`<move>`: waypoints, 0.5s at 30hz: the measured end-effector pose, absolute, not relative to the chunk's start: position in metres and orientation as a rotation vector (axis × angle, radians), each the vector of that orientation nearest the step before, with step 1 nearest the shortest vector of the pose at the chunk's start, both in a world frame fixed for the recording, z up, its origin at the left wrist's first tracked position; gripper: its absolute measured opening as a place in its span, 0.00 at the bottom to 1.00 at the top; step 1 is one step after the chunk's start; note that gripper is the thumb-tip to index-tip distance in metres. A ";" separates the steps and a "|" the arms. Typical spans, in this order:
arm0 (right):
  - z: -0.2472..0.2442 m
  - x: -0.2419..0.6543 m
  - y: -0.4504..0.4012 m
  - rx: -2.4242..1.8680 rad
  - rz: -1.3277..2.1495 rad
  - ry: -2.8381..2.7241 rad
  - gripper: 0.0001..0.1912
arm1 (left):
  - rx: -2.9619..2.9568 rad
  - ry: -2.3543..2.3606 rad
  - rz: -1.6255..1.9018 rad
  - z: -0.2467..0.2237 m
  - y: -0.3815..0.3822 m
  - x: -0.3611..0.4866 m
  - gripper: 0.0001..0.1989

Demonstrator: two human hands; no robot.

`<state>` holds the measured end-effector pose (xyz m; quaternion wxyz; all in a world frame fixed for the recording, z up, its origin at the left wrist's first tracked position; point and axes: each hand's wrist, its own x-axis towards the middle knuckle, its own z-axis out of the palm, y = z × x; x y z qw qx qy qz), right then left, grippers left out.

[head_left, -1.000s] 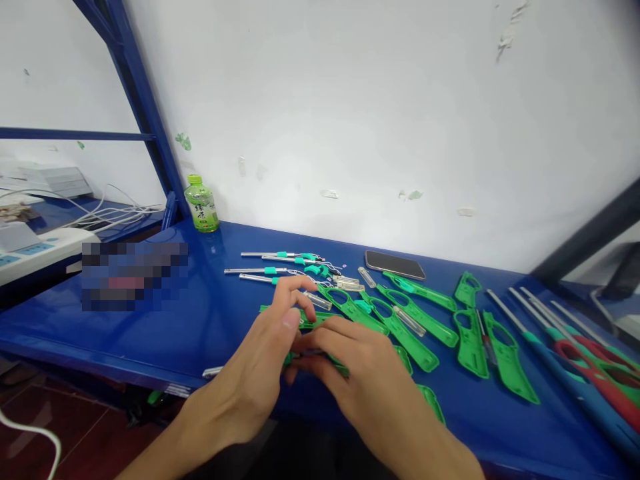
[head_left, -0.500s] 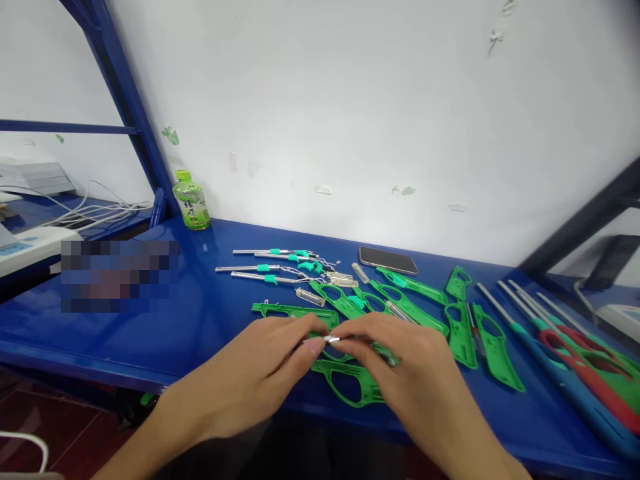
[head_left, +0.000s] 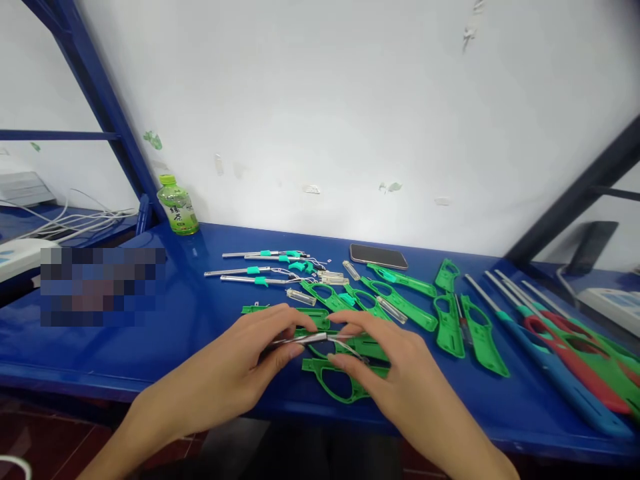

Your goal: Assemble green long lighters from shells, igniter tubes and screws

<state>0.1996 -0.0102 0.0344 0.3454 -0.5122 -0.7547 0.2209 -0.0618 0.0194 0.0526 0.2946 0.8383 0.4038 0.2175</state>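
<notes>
My left hand [head_left: 250, 360] pinches a slim metal lighter tube [head_left: 315, 339] between thumb and fingers, above the front part of the table. Thin wires [head_left: 346, 345] run from its right end. Around these wires my right hand [head_left: 400, 360] is open, thumb and fingers apart; whether it touches them I cannot tell. Beneath both hands lie green lighter housing halves [head_left: 345, 399], partly hidden by my fingers. Farther back, more metal tubes with turquoise pieces [head_left: 257, 271] and wires rest on the table. Clear fuel tanks [head_left: 301, 297] are among the housings.
Several assembled lighters [head_left: 560, 373] in blue, red and green lie at the right. A phone [head_left: 379, 256] lies near the wall, and a green drink bottle [head_left: 179, 208] stands back left. Blue frame posts [head_left: 95, 87] rise at the sides of the blue table [head_left: 200, 303].
My right fingers have spread and drawn away from the left fingertips, so the tube and its wires now show. The view has shifted slightly to the right.
</notes>
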 end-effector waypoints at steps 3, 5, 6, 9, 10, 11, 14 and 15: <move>0.043 0.200 -0.011 -1.351 0.592 -1.944 0.14 | 2.191 1.108 0.560 0.053 0.020 -0.064 0.14; 0.048 0.199 -0.011 -1.326 0.617 -1.926 0.11 | 2.191 1.102 0.561 0.053 0.020 -0.066 0.14; 0.050 0.198 -0.012 -1.306 0.632 -1.924 0.09 | 2.201 1.097 0.563 0.053 0.021 -0.066 0.14; 0.050 0.197 -0.013 -1.266 0.640 -1.963 0.08 | 2.258 1.090 0.571 0.054 0.021 -0.068 0.13; 0.049 0.197 -0.013 -1.267 0.623 -1.979 0.08 | 2.277 1.090 0.568 0.054 0.021 -0.068 0.13; 0.047 0.197 -0.013 -1.273 0.605 -1.991 0.08 | 2.291 1.091 0.559 0.054 0.021 -0.067 0.12; 0.044 0.197 -0.013 -1.283 0.592 -2.021 0.09 | 2.320 1.077 0.530 0.053 0.022 -0.067 0.13; 0.043 0.197 -0.013 -1.282 0.596 -2.032 0.09 | 2.330 1.072 0.520 0.052 0.022 -0.067 0.13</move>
